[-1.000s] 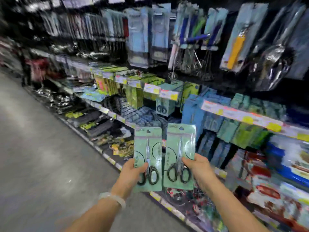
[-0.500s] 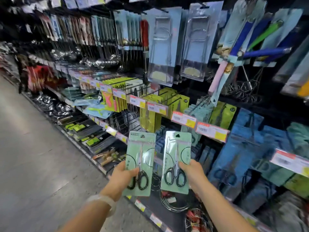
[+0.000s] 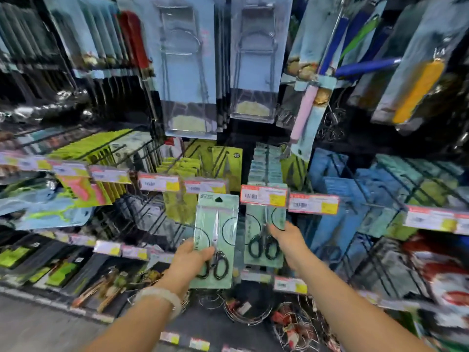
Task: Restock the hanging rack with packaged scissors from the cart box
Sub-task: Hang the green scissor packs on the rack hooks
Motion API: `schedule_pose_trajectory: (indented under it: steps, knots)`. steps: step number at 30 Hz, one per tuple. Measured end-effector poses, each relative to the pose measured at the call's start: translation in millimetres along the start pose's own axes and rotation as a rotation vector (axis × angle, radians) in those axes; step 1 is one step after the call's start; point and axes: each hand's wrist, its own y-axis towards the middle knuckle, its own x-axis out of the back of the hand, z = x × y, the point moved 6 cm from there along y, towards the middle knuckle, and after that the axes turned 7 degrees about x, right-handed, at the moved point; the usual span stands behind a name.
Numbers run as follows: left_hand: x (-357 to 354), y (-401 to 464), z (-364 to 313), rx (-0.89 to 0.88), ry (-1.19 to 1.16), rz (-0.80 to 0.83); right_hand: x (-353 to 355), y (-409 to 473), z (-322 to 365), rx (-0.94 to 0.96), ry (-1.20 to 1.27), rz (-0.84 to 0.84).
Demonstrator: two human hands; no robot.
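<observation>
My left hand (image 3: 189, 259) grips a pale green scissors pack (image 3: 215, 232) with black-handled scissors, held upright in front of the rack. My right hand (image 3: 286, 240) holds a second matching scissors pack (image 3: 262, 240) by its right edge; its top is tucked behind a red and yellow price tag (image 3: 264, 195). Above that tag, a row of the same pale green packs (image 3: 265, 166) hangs on a hook. The cart box is out of view.
Yellow-green packs (image 3: 182, 168) hang on hooks to the left, blue packs (image 3: 337, 189) to the right. Large clear blister packs (image 3: 187, 72) hang overhead. Wire baskets (image 3: 248, 311) sit on the bottom shelf. Grey aisle floor (image 3: 38, 329) lies at the lower left.
The view has turned from down the aisle to face the rack closely. Both hands have moved up with their packs, and the right pack's top now sits behind the price tag.
</observation>
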Motion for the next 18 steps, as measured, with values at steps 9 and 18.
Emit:
schedule_pose_trajectory:
  steps: [9,18]
  knots:
    - [-2,15,-9,-0.016,0.120,0.099,-18,2,-5,-0.032,-0.004,-0.022]
    - [-13,26,-6,-0.023,0.105,0.193,-17,4,-12,-0.025,0.086,-0.083]
